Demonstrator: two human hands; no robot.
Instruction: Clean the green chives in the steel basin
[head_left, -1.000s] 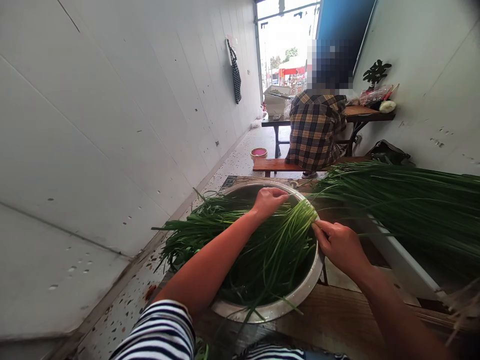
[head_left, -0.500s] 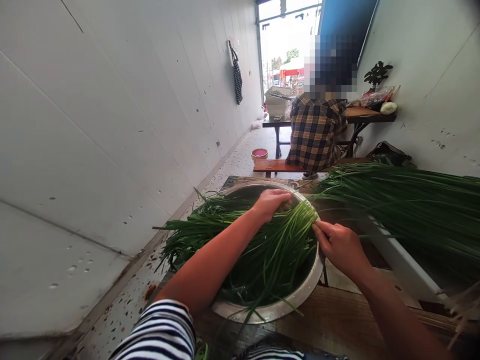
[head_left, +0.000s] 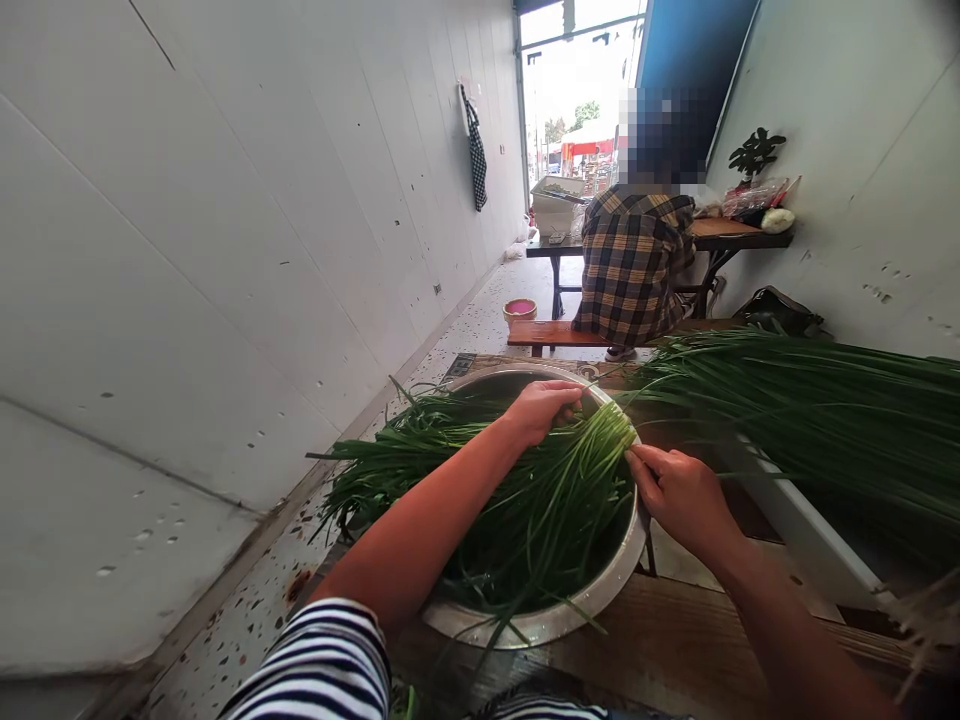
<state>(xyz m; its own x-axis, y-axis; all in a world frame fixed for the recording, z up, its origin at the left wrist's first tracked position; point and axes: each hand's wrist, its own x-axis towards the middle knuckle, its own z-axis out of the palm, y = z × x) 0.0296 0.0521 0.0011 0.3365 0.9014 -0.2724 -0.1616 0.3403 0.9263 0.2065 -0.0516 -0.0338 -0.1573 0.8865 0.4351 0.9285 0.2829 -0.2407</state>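
We see a green bunch (head_left: 577, 455) of long leaves in a big metal bowl (head_left: 555, 627). Its pale ends point up and right, at the rim, and its leaves fan down and left. Our right hand (head_left: 679, 490) is closest to the pale ends, just to their lower right. Its thumb and finger press together and seem to pinch the tips. Our left hand (head_left: 544, 408) is on the far side of the bunch, with its grip curled and fingertips together. We cannot tell if it pinches a thin leaf. Our left arm (head_left: 442, 510) hides some leaves. The bowl sits on a wooden surface (head_left: 675, 615). To the right, a big leaf pile (head_left: 810, 410) goes out of view; we cannot tell if the white box (head_left: 814, 520) holds it. Farther off sits a person (head_left: 637, 260), hands hidden.
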